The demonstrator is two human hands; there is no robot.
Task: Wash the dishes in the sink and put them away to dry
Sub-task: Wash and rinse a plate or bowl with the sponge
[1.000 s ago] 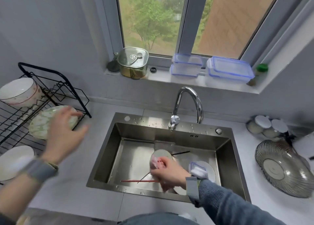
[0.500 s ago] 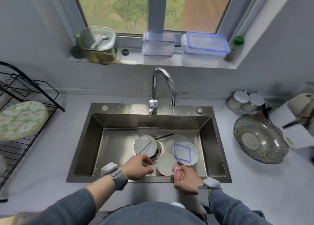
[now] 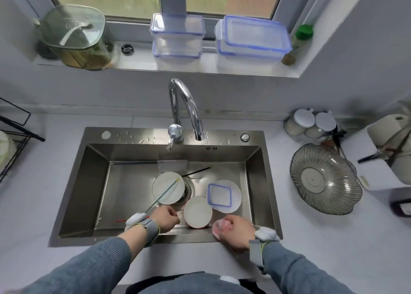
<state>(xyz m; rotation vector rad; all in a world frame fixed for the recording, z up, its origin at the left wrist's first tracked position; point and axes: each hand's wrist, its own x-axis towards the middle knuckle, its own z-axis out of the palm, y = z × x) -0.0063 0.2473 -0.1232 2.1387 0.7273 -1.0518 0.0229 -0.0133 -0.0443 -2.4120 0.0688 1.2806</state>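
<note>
In the steel sink (image 3: 73,182) lie a white plate (image 3: 165,193) with a green chopstick (image 3: 164,196) across it, a small white bowl (image 3: 198,211), and another white plate (image 3: 236,196) carrying a blue-rimmed clear lid (image 3: 219,196). A black chopstick (image 3: 196,171) rests by the drain, and a red chopstick (image 3: 120,220) pokes out left of my wrist. My left hand (image 3: 165,218) is curled low at the sink's front, just left of the bowl; what it holds is hidden. Right of the bowl, my right hand (image 3: 235,231) grips a pink sponge (image 3: 219,226).
The faucet (image 3: 184,107) arches over the sink's back. A black drying rack (image 3: 15,136) shows at the left edge. On the right counter sit a ribbed glass bowl (image 3: 324,180) and lidded jars (image 3: 311,122). Plastic containers (image 3: 178,35) and a glass pot (image 3: 75,38) line the windowsill.
My left hand came back from the drying rack down into the sink's front. My right hand with the sponge shifted right of the bowl. The view tilted down toward the sink.
</note>
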